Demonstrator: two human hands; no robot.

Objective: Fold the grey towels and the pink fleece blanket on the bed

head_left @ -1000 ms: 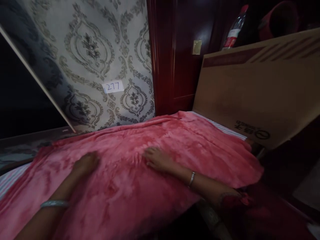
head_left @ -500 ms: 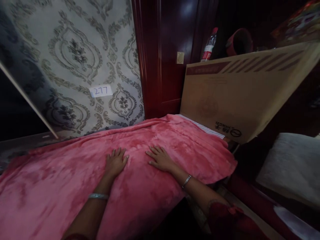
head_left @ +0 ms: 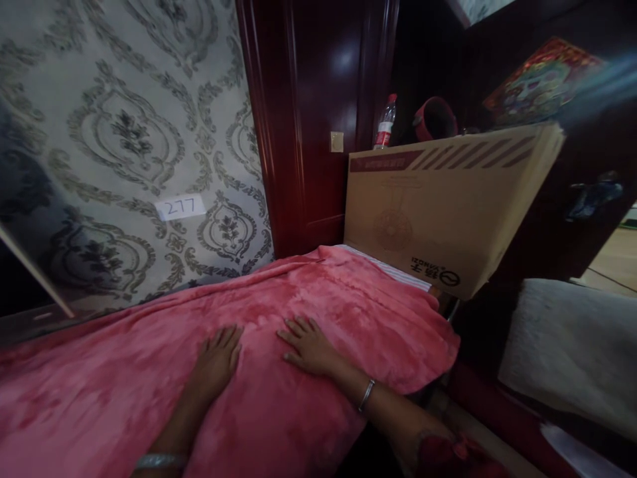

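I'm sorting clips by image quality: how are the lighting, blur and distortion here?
Head view: dim overall; the hands, left and right, lie flat on a fairly sharp pink blanket; glare on the dark wooden door; smeared blur top right beside the cardboard box; straight edges bend toward the corners.

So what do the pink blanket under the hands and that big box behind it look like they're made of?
Pink blanket: looks like soft plush fleece, matte, with a mottled, brushed nap. Both hands lie flat on it.
Big box: plain brown cardboard, dull finish, with printed stripes and markings.
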